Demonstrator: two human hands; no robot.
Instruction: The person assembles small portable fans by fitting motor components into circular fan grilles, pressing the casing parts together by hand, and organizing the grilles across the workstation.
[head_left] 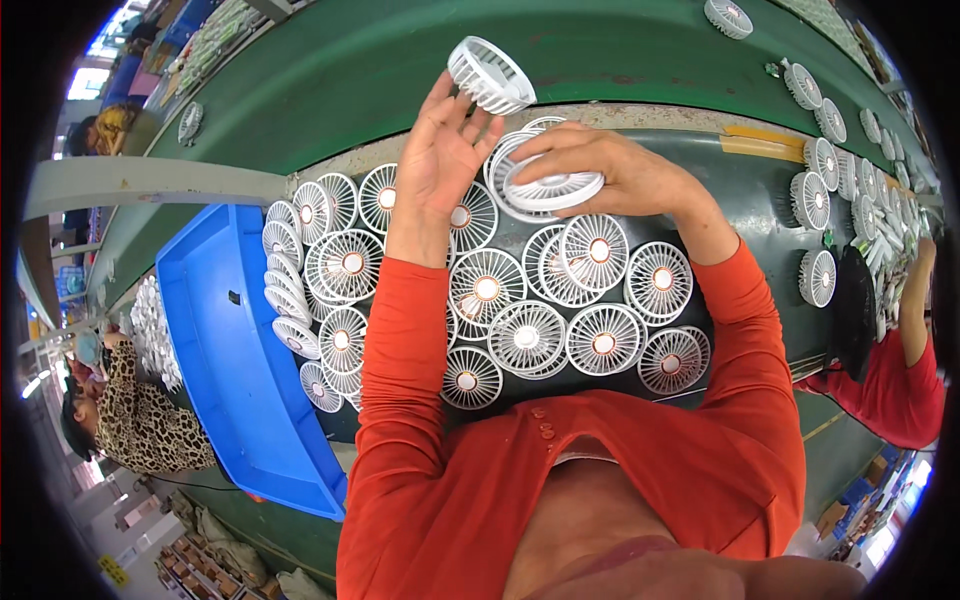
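Note:
Raised over the far edge of the bench, my left hand [440,150] is closed on a white round fan housing [490,78] with slatted sides, its fingertips at the lower rim. My right hand [625,170] curls around a white round fan grille [556,190], which is tilted above other grilles at the far side of the bench. Below and between my forearms lie several white fan grilles with bright round centres, some overlapping, such as a pair [527,336] near me and one grille [661,282] by my right forearm.
An upright grille stack [285,285] stands beside a blue plastic tray [250,400] at the left. Beyond the bench runs a green conveyor belt [380,80] carrying fan parts [728,18]. More grilles [818,278] and a co-worker in a red sleeve [905,385] are at the right; another person [150,420] sits left.

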